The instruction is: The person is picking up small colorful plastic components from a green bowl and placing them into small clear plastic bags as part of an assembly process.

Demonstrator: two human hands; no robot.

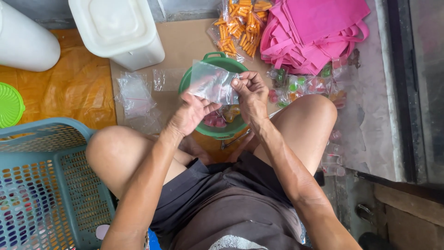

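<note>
Both my hands hold one small clear plastic bag [212,84] above a green bowl [192,79]. My left hand [190,113] grips the bag's lower edge. My right hand [249,91] pinches its right edge between thumb and fingers. The bag looks empty. Inside the bowl, below the bag, lie pink and orange jelly sweets [219,118], partly hidden by my hands. I sit cross-legged with both knees up beside the bowl.
Loose clear bags [135,95] lie on cardboard to the left. A teal basket [44,185] stands front left, a white tub [118,28] behind. Orange snack packets [238,25], pink cloth bags [314,32] and packed jelly sweets [305,85] lie at the right.
</note>
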